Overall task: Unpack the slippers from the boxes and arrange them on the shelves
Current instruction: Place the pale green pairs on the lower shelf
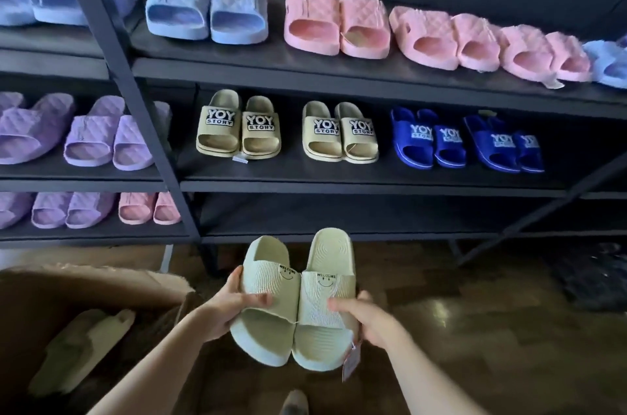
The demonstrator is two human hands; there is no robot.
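I hold a pair of pale green slippers (298,299) with "WELCOME" smiley straps side by side in front of the black shelves (339,189). My left hand (234,302) grips the left slipper's outer edge, thumb on its strap. My right hand (363,316) grips the right slipper, thumb on its strap. A pink tag (351,360) hangs below the right slipper. An open cardboard box (84,285) at lower left holds more pale green slippers (81,346).
The top shelf carries blue (207,11) and pink slippers (339,27). The middle shelf holds purple, tan "YOY STORY" (237,126) and dark blue pairs (468,143). The bottom left shelf has purple and pink pairs; the bottom right shelf (373,221) is bare. Dark items lie on the floor at right.
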